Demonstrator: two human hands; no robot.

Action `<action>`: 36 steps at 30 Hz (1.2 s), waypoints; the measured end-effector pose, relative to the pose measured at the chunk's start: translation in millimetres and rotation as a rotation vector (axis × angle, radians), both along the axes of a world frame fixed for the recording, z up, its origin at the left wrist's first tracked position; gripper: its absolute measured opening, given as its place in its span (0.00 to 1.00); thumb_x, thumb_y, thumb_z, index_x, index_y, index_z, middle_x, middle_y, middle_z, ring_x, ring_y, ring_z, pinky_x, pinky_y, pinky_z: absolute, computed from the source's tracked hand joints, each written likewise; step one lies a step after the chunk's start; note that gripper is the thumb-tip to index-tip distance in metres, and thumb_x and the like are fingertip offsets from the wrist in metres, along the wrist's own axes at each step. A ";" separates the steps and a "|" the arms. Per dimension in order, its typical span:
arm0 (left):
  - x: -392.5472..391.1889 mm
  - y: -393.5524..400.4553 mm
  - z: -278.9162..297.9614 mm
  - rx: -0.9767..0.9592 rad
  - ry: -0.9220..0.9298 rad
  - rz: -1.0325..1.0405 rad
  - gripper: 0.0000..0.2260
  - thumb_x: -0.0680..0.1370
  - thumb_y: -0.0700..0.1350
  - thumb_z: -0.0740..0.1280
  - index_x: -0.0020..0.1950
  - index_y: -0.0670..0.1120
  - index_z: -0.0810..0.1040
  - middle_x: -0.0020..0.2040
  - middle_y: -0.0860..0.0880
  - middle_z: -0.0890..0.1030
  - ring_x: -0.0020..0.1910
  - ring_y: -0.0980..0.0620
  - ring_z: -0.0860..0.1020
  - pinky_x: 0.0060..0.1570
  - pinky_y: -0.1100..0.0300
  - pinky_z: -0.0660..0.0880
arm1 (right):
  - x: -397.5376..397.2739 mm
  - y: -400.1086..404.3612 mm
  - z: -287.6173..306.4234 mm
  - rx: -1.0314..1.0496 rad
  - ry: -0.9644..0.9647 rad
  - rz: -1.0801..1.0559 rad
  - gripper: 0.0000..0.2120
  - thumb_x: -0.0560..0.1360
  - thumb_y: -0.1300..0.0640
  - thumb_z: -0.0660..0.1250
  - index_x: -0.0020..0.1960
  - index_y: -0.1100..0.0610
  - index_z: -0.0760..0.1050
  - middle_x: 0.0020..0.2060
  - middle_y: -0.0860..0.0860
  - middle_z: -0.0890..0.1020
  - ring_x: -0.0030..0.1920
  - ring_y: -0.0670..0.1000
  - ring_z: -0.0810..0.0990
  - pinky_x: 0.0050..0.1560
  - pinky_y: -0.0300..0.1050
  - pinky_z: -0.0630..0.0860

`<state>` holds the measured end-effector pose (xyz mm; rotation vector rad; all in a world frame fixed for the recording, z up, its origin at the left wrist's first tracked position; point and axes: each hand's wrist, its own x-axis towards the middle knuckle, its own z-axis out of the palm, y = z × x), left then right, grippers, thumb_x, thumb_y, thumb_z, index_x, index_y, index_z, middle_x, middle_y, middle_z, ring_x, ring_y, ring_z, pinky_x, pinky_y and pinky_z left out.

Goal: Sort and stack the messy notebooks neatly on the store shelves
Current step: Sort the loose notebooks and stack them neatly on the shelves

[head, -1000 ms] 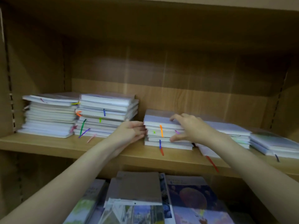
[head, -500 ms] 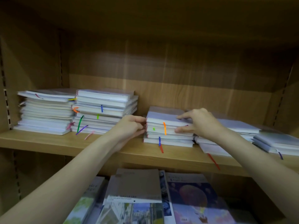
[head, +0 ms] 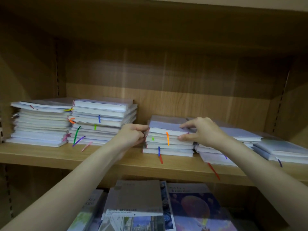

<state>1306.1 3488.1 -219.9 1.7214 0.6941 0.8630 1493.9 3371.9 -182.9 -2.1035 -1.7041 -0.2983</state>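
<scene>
Mid-shelf, our left hand (head: pixel 131 135) presses curled fingers against the stack (head: pixel 168 142) while our right hand (head: pixel 200 130) pinches its top notebooks; squeezed unevenly, they could slide off the front edge.

Wood shelf (head: pixel 116 161) w/ notebook stacks (head: pixel 100 122) on it, left, mid & right.

Right hand (head: pixel 202 132) slid from the front middle of the centre notebook stack (head: pixel 168 142) to its right end, thumb now under the top books and fingers on the cover, while left hand (head: pixel 131 136) stayed curled against the spines.
</scene>
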 end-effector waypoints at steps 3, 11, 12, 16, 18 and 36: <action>3.1 0.2 4.9 -0.052 -0.035 -0.002 0.17 0.77 0.34 0.60 0.65 0.43 0.75 0.65 0.46 0.75 0.68 0.48 0.68 0.72 0.49 0.59 | -3.7 -1.2 0.2 0.013 0.004 -0.007 0.27 0.68 0.42 0.73 0.63 0.52 0.76 0.62 0.49 0.78 0.65 0.49 0.72 0.64 0.46 0.70; 28.7 -10.2 44.0 -0.415 -0.386 0.010 0.22 0.78 0.42 0.66 0.69 0.38 0.64 0.62 0.36 0.74 0.43 0.44 0.80 0.32 0.57 0.80 | -9.8 -12.8 18.0 0.066 0.064 0.065 0.22 0.70 0.49 0.74 0.62 0.52 0.77 0.59 0.47 0.80 0.62 0.46 0.74 0.59 0.39 0.68; 30.8 -13.4 45.9 -0.443 -0.383 0.003 0.21 0.78 0.40 0.65 0.68 0.37 0.64 0.61 0.34 0.73 0.41 0.43 0.79 0.27 0.58 0.79 | -8.9 -14.2 14.2 0.042 0.038 0.062 0.22 0.71 0.50 0.73 0.64 0.52 0.76 0.59 0.47 0.80 0.62 0.46 0.73 0.59 0.38 0.68; 37.6 -28.4 50.2 -0.492 -0.464 -0.009 0.04 0.79 0.33 0.59 0.53 0.35 0.70 0.43 0.35 0.76 0.33 0.43 0.80 0.24 0.59 0.78 | -5.9 -23.4 5.5 0.135 0.039 0.087 0.19 0.76 0.58 0.67 0.66 0.50 0.74 0.34 0.43 0.76 0.36 0.44 0.73 0.37 0.32 0.66; 43.5 -41.0 60.2 -0.440 -0.592 0.001 0.04 0.78 0.32 0.59 0.52 0.36 0.71 0.44 0.36 0.76 0.31 0.44 0.81 0.27 0.61 0.79 | 0.3 -29.5 12.1 0.280 0.009 0.041 0.17 0.77 0.59 0.65 0.65 0.49 0.75 0.39 0.48 0.80 0.40 0.51 0.76 0.42 0.38 0.69; 244.2 -157.2 45.6 0.718 0.380 -0.236 0.13 0.80 0.43 0.61 0.63 0.44 0.76 0.63 0.47 0.77 0.63 0.49 0.74 0.59 0.60 0.69 | 185.6 -204.0 -20.1 -0.096 -0.202 -0.597 0.12 0.79 0.61 0.59 0.60 0.57 0.76 0.54 0.54 0.79 0.58 0.55 0.74 0.58 0.46 0.73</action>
